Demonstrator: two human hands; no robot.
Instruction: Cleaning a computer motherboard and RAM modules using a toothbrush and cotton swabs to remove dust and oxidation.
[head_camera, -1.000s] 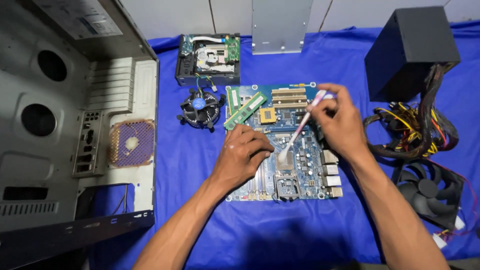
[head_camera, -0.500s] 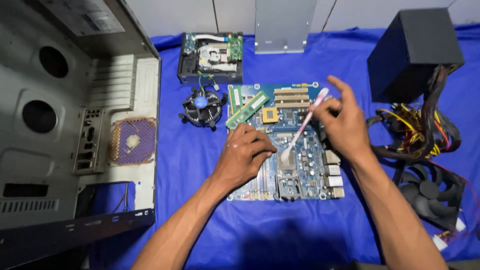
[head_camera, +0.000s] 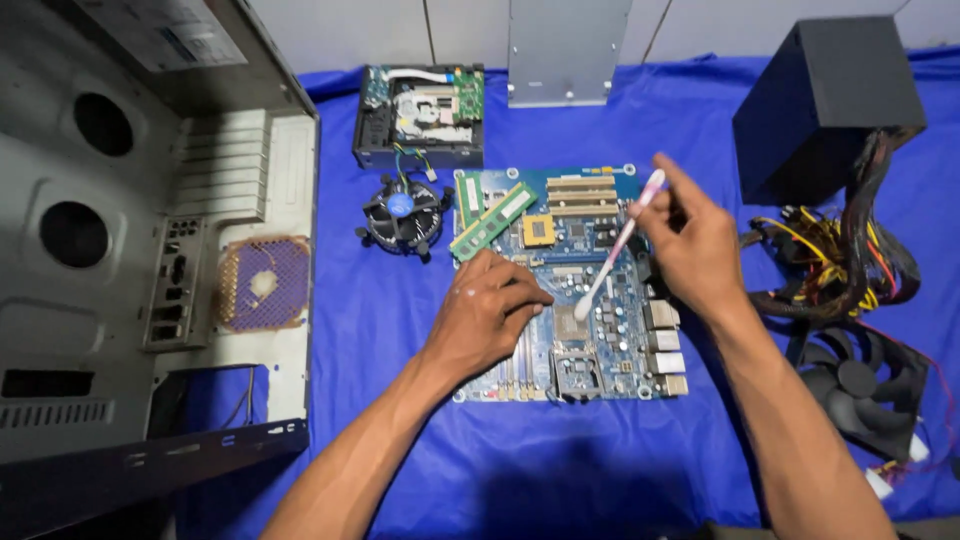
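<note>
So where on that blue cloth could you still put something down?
Bare blue cloth lies along the near edge below the motherboard, and between the cooler fan and the open case. The right side is crowded: power supply, tangled cables and a black fan.

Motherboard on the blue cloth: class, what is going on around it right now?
A person bends over a blue motherboard lying flat on a blue cloth. The left hand rests on the board's left part, steadying it. The right hand holds a cotton swab slanted down, its lower tip touching the board near the middle. A cooler fan and two memory sticks lie by the board's upper left, an open computer case stands to the left, and a black power supply with cables sits to the right.
</note>
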